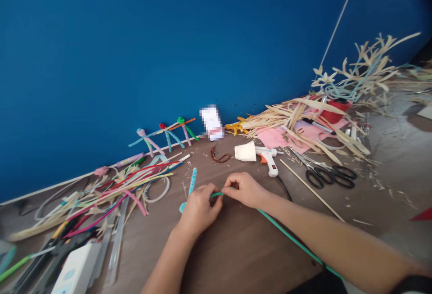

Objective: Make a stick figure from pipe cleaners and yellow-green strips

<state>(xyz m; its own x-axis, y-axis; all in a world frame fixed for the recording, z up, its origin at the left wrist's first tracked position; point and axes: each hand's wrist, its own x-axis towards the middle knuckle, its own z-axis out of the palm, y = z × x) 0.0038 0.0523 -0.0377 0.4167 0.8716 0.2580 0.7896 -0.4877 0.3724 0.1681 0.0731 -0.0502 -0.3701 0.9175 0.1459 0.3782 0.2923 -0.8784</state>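
Note:
A green pipe cleaner point(216, 194) runs in a short twisted stretch between my two hands, over the middle of the table. My left hand point(202, 206) is closed on one part of it. Just to the right, my right hand point(243, 189) pinches it between thumb and fingertips. A long teal strand point(297, 241) trails under my right forearm towards the lower right; whether it joins the green piece is hidden. Beyond my left hand a light blue coiled pipe-cleaner piece point(192, 180) sticks up, with a rounded light blue end point(182, 207); my hand covers its middle.
Pipe-cleaner figures point(168, 136) lean along the blue wall. A white glue gun point(270, 159), a bead bracelet point(220, 156), scissors point(326, 174) and a thin stick point(310, 189) lie ahead and right. Dried husk strips point(286, 118) pile up behind. Loose pipe cleaners point(111, 190) crowd the left.

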